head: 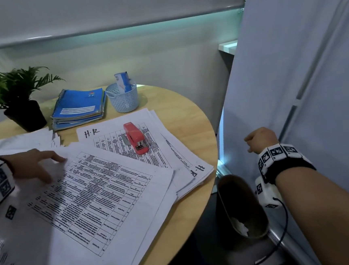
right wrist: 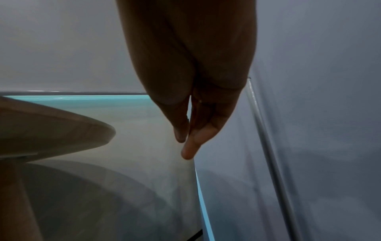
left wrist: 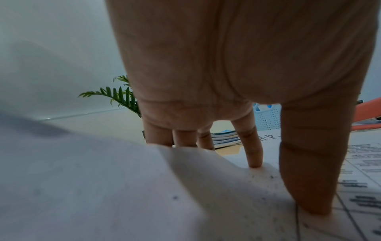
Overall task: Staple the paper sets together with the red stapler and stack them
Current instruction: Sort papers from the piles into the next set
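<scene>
The red stapler lies closed on a fanned paper stack marked "H.R", right of the table's centre. Its edge shows in the left wrist view as the red stapler. A printed paper set lies slanted at the front. My left hand rests on its upper left corner with straight fingers; the index fingertip and thumb press the sheet. A raised paper edge hides the other fingertips. My right hand hangs off the table to the right, loosely curled fingers holding nothing.
At the back of the round wooden table stand a potted plant, stacked blue notebooks and a light blue basket. More loose papers lie at the left. A waste bin and a grey partition stand right.
</scene>
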A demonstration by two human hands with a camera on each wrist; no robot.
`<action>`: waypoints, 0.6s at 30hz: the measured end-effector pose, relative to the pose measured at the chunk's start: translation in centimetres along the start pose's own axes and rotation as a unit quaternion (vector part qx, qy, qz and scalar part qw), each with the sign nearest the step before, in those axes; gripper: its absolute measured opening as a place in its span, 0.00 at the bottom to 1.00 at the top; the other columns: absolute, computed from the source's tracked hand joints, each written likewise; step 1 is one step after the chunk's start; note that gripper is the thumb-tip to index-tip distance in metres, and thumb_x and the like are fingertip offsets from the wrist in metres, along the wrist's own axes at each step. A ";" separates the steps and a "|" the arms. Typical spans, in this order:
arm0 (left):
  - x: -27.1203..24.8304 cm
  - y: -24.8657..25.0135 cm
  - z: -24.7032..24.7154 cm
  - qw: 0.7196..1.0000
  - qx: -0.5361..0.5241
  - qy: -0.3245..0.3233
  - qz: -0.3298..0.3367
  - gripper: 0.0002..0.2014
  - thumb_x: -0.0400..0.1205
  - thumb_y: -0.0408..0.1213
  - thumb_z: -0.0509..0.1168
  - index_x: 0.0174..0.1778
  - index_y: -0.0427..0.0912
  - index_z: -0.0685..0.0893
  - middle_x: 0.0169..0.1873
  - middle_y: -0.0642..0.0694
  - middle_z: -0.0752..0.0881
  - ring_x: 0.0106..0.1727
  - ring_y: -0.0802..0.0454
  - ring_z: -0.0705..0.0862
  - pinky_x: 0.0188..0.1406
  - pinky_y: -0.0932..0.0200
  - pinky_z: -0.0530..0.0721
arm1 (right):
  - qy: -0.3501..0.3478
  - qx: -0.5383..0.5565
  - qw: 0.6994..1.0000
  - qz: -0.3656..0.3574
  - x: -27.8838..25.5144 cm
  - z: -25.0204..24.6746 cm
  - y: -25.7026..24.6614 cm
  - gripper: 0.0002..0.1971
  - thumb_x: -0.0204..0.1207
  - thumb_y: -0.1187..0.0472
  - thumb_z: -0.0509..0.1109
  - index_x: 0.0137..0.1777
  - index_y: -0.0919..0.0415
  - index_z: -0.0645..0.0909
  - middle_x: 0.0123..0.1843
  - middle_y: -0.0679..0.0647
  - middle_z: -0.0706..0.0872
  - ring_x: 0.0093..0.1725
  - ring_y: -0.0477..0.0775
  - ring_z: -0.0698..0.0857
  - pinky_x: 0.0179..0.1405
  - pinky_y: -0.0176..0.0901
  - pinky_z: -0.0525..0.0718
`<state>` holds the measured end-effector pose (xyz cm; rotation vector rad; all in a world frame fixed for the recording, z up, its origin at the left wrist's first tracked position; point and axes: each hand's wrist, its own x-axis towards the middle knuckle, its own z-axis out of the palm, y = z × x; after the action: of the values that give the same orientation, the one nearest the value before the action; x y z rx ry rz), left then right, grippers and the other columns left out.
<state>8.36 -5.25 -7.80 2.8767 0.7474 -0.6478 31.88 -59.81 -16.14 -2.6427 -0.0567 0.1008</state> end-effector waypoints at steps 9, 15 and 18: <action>-0.8 0.6 -0.1 1.000 -0.004 0.002 -0.022 0.35 0.61 0.44 0.81 0.64 0.63 0.77 0.60 0.42 0.77 0.60 0.45 0.77 0.63 0.50 0.76 | 0.014 0.015 1.000 0.005 0.0 -0.4 -0.6 0.13 0.76 0.71 0.67 0.52 0.59 0.90 0.57 0.57 0.89 0.55 0.59 0.87 0.61 0.49 0.84; -1.8 1.6 -0.3 1.000 -0.002 -0.010 -0.017 0.32 0.69 0.40 0.78 0.68 0.60 0.75 0.65 0.42 0.74 0.62 0.45 0.75 0.62 0.54 0.76 | 0.016 -0.003 1.000 0.007 -1.0 -1.5 -2.1 0.11 0.77 0.70 0.66 0.52 0.63 0.90 0.58 0.59 0.88 0.59 0.61 0.85 0.59 0.45 0.81; -2.5 2.2 -0.5 1.000 0.010 -0.012 -0.019 0.33 0.71 0.40 0.76 0.70 0.60 0.71 0.60 0.43 0.77 0.57 0.47 0.78 0.52 0.59 0.77 | 0.003 -0.005 0.999 -0.034 -1.8 -2.2 -4.7 0.09 0.77 0.65 0.68 0.51 0.60 0.89 0.57 0.57 0.88 0.57 0.59 0.85 0.58 0.44 0.81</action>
<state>7.63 -8.24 -6.32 2.8728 0.7979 -0.6970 30.20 -56.81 -11.88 -2.6479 -0.1457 0.0704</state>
